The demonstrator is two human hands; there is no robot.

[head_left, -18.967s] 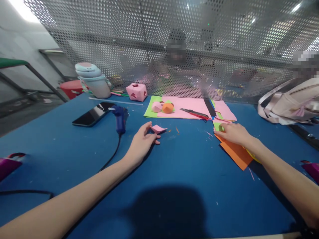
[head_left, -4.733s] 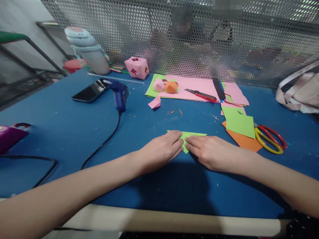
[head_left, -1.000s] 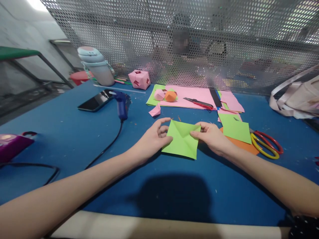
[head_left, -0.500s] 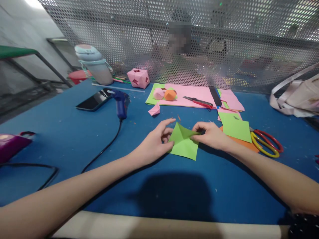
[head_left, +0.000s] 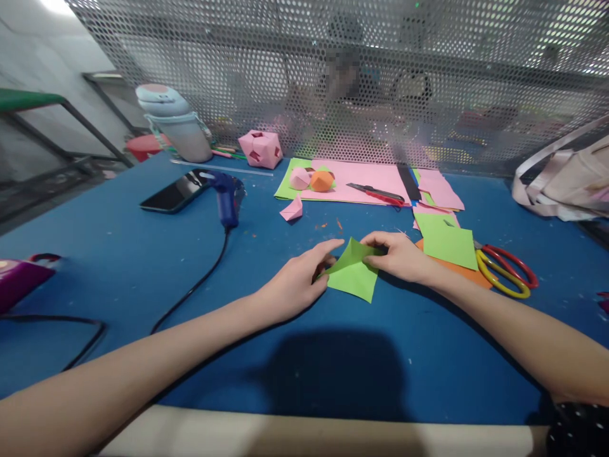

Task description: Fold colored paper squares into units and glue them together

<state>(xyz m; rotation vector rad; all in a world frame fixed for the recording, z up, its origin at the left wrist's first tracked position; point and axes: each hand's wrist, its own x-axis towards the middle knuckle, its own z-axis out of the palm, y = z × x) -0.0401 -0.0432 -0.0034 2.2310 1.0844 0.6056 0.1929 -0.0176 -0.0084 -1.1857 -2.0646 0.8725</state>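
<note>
A small green square of paper (head_left: 354, 276) with crease lines lies between my hands, its far corner raised to a point. My left hand (head_left: 304, 276) pinches its left corner between thumb and fingers, the index finger stretched out past it. On the right side, my right hand (head_left: 392, 254) grips the paper's edge between thumb and bent fingers. Right of that hand, more green squares (head_left: 450, 246) lie over orange paper (head_left: 464, 273). Scissors (head_left: 507, 270) with red and yellow handles rest beside them. A folded pink paper piece (head_left: 292, 209) sits beyond my left hand.
A blue glue gun (head_left: 226, 197) with a cord stands near a phone (head_left: 175, 192). Behind are a bottle (head_left: 178, 127), a pink folded paper ball (head_left: 261, 149), a utility knife (head_left: 375, 192) on pink sheets (head_left: 342, 171) and a perforated metal screen (head_left: 266, 70). A bag (head_left: 571, 181) lies right.
The green paper's far corner has risen and shifted right, folding upward more steeply. My left hand has moved slightly right, with its index finger straighter. My right hand keeps its grip.
</note>
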